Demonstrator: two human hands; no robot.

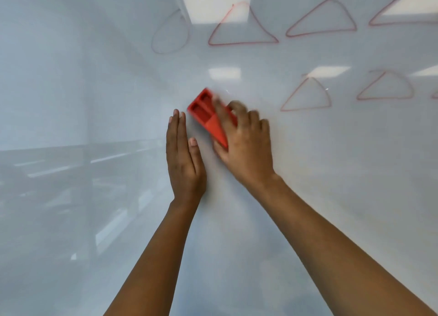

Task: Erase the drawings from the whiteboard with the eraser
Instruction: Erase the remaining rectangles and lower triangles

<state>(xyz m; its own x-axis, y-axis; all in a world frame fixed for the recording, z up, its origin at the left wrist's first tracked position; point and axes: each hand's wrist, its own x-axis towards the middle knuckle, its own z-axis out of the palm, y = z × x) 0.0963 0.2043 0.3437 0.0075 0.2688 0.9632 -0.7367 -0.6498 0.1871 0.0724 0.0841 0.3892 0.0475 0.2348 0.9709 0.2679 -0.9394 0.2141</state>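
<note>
The glossy whiteboard [94, 102] fills the whole view. My right hand [244, 145] grips a red eraser [203, 109] and presses it against the board near the middle; the hand is blurred. My left hand [183, 159] rests flat on the board just left of the eraser, fingers straight and together, holding nothing. Red marker drawings sit above and to the right: a faint teardrop outline [170, 31], a triangle [241, 26], another triangle [324, 19], and in a lower row a triangle [307, 95] and a rounded triangle [386, 87].
More red outlines run off the right edge, one at the top right [400, 10]. The board's left half and bottom carry no marks, only reflections of ceiling lights and furniture.
</note>
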